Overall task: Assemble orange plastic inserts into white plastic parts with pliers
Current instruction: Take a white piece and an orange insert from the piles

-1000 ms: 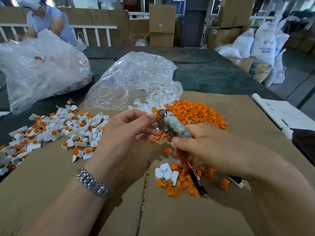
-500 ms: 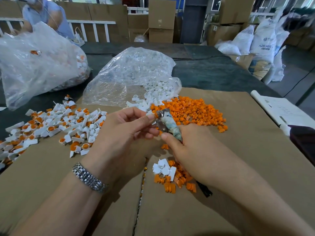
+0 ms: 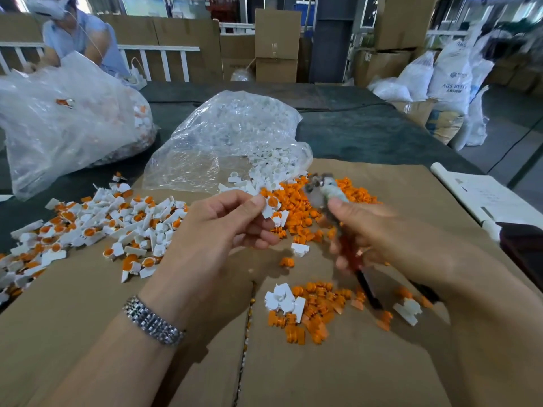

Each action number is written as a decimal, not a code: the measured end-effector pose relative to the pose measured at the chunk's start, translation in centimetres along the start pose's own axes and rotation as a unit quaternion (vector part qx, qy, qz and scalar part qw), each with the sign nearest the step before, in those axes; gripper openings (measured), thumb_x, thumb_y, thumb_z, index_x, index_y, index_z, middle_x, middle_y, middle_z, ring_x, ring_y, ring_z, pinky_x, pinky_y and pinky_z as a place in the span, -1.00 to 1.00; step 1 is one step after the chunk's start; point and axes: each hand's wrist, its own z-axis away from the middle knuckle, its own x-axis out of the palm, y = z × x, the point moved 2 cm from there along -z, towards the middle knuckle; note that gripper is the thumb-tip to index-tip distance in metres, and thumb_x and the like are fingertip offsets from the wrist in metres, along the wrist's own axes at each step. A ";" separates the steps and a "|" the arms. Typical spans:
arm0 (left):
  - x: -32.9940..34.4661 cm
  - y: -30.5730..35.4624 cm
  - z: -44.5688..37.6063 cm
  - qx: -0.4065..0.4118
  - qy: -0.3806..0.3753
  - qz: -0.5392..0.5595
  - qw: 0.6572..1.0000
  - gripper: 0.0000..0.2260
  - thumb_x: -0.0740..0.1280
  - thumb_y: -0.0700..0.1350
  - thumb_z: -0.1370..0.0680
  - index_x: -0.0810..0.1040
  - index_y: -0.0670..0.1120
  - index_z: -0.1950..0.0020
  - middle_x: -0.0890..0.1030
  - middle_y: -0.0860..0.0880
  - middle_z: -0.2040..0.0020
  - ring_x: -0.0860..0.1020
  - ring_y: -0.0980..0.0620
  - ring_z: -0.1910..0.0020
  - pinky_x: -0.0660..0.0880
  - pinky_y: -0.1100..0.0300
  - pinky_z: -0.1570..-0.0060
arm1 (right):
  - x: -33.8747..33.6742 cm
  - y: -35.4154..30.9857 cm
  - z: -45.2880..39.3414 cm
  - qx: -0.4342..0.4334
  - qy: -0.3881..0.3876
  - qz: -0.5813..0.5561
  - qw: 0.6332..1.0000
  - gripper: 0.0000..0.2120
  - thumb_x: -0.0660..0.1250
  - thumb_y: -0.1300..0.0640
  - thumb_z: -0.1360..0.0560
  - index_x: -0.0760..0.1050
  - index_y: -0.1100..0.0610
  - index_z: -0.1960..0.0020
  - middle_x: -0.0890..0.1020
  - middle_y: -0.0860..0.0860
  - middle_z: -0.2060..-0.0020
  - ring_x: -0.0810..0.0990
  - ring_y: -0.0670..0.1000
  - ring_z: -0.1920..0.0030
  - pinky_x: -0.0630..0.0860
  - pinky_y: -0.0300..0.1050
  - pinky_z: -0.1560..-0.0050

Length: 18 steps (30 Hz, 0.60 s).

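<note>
- Compared with a moment ago, the hands have split apart: the pliers [image 3: 324,190] were right up against the piece in the left hand, and now they're off to the right with a clear gap between.
- Far left of the tabletop [image 3: 382,136]: the finished pile [image 3: 97,227], white bits with orange showing in them, spread over the cardboard sheet [image 3: 147,362] and the dark surface.
- Left hand [image 3: 223,227]: grip is a narrow thumb-and-finger pinch on a white part with an orange insert [image 3: 271,204] seated in it, held up above the cardboard.
- Middle, behind the hands: clear bag of white parts [image 3: 235,142] spilling next to the loose orange inserts [image 3: 299,210]. A smaller mixed stash [image 3: 305,306] sits closer to me.
- Right hand [image 3: 379,239]: fingers wrapped round the pliers' handles; it's blurred, so I can't tell how the jaws stand.
- My read: this piece looks pressed and done, so it's the hand-off step. Next move probably calls for tossing it left onto the finished pile, then grabbing a fresh white part and insert from the stash.
</note>
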 end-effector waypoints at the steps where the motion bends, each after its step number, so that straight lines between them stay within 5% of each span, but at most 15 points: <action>1: 0.0 0.0 0.0 0.000 0.000 -0.006 1.000 -0.83 0.43 -0.03 -0.54 0.71 -0.07 0.20 0.71 -0.20 0.20 0.72 -0.12 0.22 0.62 0.22 0.22 | -0.3 0.4 -0.5 0.005 0.045 0.043 0.998 -0.43 0.11 -0.45 -0.43 0.55 -0.01 -0.08 0.68 0.05 0.21 0.69 -0.02 0.21 0.55 -0.07 0.17; 6: -1.6 -0.1 -0.4 0.026 0.103 -0.199 0.974 -0.87 0.48 -0.07 -0.56 0.69 -0.04 0.18 0.71 -0.03 0.28 0.69 0.07 0.32 0.57 0.19 0.30 | -0.3 2.9 -3.4 0.027 0.153 0.289 0.945 -0.63 0.20 -0.26 -0.59 0.42 0.05 -0.05 0.48 0.03 0.01 0.49 0.01 0.11 0.32 -0.06 0.24; 11: -4.5 0.3 -1.2 0.082 0.256 -0.524 0.808 -0.97 0.38 -0.11 -0.59 0.59 -0.03 0.05 0.67 -0.03 0.08 0.56 -0.02 0.17 0.40 0.09 0.25 | 0.4 4.2 -4.6 0.050 0.164 0.370 0.913 -0.54 0.31 -0.30 -0.53 0.44 0.10 -0.09 0.48 0.11 -0.12 0.49 0.17 -0.14 0.49 0.11 -0.10; 13: -4.7 0.0 -1.3 0.083 0.268 -0.560 0.780 -0.88 0.37 -0.17 -0.58 0.60 -0.08 -0.11 0.61 -0.11 -0.09 0.46 -0.04 0.13 0.35 0.05 0.22 | 0.6 4.2 -4.7 0.035 0.183 0.379 0.907 -0.50 0.36 -0.30 -0.50 0.46 0.12 -0.13 0.49 0.11 -0.12 0.48 0.17 -0.17 0.47 0.11 -0.11; 15: -4.0 -0.2 -1.1 0.117 0.234 -0.563 0.784 -0.79 0.37 -0.18 -0.57 0.58 -0.09 -0.20 0.53 -0.11 -0.20 0.45 -0.01 0.13 0.37 0.08 0.21 | 0.7 4.1 -4.8 0.031 0.185 0.378 0.907 -0.48 0.38 -0.29 -0.49 0.46 0.13 -0.15 0.49 0.11 -0.13 0.46 0.17 -0.19 0.47 0.12 -0.15; 18: -1.5 -0.8 -0.5 0.182 0.090 -0.506 0.839 -0.85 0.35 -0.08 -0.57 0.58 0.07 -0.13 0.55 0.11 -0.07 0.50 0.16 0.21 0.32 0.31 0.25 | 0.9 4.1 -4.9 0.034 0.164 0.365 0.916 -0.42 0.39 -0.28 -0.49 0.44 0.14 -0.27 0.48 0.13 -0.22 0.43 0.16 -0.26 0.46 0.15 -0.24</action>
